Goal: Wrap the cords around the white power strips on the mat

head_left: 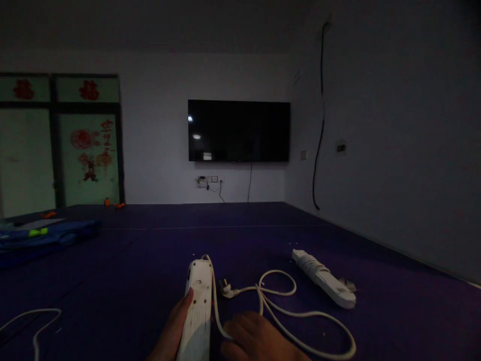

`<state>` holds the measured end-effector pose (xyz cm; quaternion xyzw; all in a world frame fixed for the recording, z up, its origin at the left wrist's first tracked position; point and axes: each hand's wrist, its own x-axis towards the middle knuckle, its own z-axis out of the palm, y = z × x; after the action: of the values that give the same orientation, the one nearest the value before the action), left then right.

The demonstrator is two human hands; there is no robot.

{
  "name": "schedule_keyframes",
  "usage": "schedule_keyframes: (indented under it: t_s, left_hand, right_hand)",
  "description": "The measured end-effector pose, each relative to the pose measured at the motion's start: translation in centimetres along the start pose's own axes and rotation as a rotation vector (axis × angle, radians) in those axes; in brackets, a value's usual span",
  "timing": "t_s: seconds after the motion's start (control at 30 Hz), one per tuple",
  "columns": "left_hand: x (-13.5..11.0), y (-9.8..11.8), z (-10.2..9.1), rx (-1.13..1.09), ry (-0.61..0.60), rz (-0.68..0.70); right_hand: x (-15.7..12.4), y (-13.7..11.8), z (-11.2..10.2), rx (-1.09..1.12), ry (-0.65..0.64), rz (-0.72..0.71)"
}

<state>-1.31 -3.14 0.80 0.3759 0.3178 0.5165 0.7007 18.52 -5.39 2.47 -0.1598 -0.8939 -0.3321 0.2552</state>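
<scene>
A long white power strip (200, 313) stands tilted up at the near middle, its back face with screw holes towards me. My left hand (175, 321) grips it from the left, thumb on that face. From its top end a white cord (215, 296) runs down to my right hand (259, 338), whose curled fingers are closed round it. The cord's loose loops lie on the purple surface to the right. Its plug (225, 288) rests just right of the strip, prongs up. Farther right lies a second white power strip (330, 286) with cord wound round one end.
The purple surface (150, 260) reaches to the far wall. Folded blue cloth (71, 233) lies at left, with small orange items (119, 205) beyond. Another white cord (37, 331) is at near left. A black television (239, 131) hangs on the wall; a dark cable (320, 135) hangs at right.
</scene>
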Motion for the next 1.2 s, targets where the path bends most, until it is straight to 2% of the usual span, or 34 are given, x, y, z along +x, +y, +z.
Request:
schedule_keyframes:
  t_s: [0.3,0.43,0.53,0.6,0.7,0.8,0.9,0.97,1.03,1.2]
  left_hand:
    - [-0.7,0.6,0.9,0.043,-0.062,-0.024]
    - [-1.2,1.1,1.3,0.088,-0.060,0.027]
    - [-1.8,1.7,1.4,0.118,-0.045,0.090]
    - [-2.4,2.2,1.4,0.245,-0.010,0.228]
    - [-3.0,2.5,1.1,0.696,0.062,0.587]
    - [-3.0,1.9,0.2,1.145,0.126,0.895]
    - [-2.2,1.1,-0.8,1.437,0.245,1.131]
    - [-1.6,0.8,-1.3,1.580,0.332,1.242]
    - [-1.2,0.8,-1.6,1.695,0.380,1.325]
    - [-0.7,1.5,-2.1,1.880,0.349,1.370]
  right_hand:
    - [-0.2,-0.2,0.4,-0.009,0.082,-0.062]
    - [-0.1,-0.3,0.3,0.002,0.066,-0.061]
    - [0.1,-0.2,-0.2,0.003,0.107,-0.037]
    - [0.2,-0.2,-0.5,0.002,0.172,-0.002]
    - [0.4,-0.3,-0.5,0.019,0.225,0.026]
    - [0.4,-0.5,0.1,0.038,0.184,0.004]
    - [0.3,-0.8,0.9,0.029,0.112,-0.026]
    - [0.2,-0.9,1.4,0.025,0.065,-0.023]
    - [0.1,-0.9,1.7,0.010,0.084,-0.018]
    - [0.1,-0.5,1.5,0.008,0.154,-0.026]
